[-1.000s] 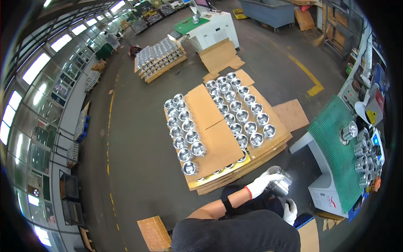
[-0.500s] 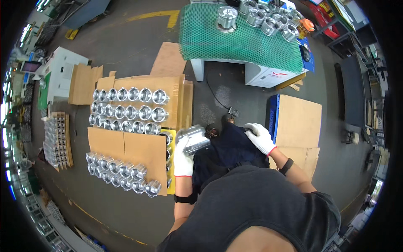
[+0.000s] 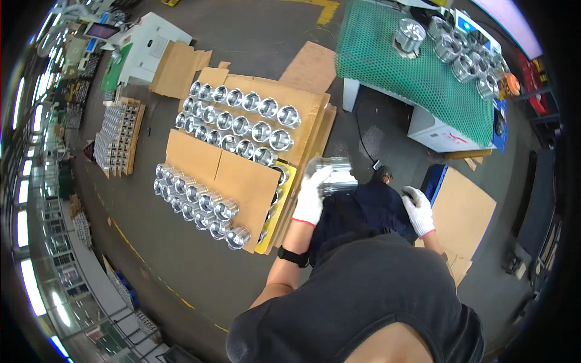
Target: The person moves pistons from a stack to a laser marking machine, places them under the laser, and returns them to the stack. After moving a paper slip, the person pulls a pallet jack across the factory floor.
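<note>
A shiny metal piston (image 3: 336, 176) is gripped in my gloved left hand (image 3: 310, 198), lying on its side in front of my dark trousers. Between that hand and the stack on the left runs a short gap. My right hand (image 3: 418, 210), also in a white glove, holds nothing beside my right thigh; its fingers are loosely bent and apart. To the left, several pistons (image 3: 241, 125) stand in rows on brown cardboard (image 3: 308, 142). A cardboard sheet (image 3: 251, 178) covers part of the layer, with more pistons (image 3: 195, 192) along its near side.
A table with a green mesh mat (image 3: 378, 45) stands at the far right, carrying several pistons (image 3: 465, 66) and an orange-capped bottle (image 3: 510, 85). A cardboard-topped blue box (image 3: 463, 199) sits on the floor at right. Another piston stack (image 3: 118, 136) is at far left.
My view has turned, so the stack and table appear farther right and tilted. My left hand keeps hold of the piston. My right hand has slipped down off the thigh to its side.
</note>
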{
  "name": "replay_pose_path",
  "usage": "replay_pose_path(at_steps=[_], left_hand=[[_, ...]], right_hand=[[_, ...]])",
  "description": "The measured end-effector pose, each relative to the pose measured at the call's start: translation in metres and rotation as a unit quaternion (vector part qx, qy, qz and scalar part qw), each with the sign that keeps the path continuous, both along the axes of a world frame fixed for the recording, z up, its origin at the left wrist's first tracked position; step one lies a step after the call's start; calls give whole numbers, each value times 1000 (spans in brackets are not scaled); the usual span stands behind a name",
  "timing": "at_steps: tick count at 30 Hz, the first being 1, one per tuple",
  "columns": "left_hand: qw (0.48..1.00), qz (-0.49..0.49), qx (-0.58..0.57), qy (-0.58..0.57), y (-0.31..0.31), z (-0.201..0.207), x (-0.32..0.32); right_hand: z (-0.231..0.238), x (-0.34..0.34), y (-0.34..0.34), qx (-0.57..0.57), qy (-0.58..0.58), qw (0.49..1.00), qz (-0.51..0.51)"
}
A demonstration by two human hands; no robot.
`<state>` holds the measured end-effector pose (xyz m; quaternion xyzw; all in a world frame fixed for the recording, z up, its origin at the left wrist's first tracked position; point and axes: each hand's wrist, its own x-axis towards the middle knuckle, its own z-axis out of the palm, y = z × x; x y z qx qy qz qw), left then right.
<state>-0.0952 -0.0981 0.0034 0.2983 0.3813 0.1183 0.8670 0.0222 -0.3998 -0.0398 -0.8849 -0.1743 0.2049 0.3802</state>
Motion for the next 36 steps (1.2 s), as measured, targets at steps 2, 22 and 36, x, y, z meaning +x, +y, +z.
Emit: replay_pose_path(at_steps=[2,22,36], left_hand=[[1000,-10,4,3,-9,13,11],[951,-63,242,-183,-11,104,25],[993,93,59,47,46,-20,10]], right_hand=[[0,12,3,25,24,999,-5],[98,27,147,358,680,609,-196],[47,122,186,101,418,890,149]])
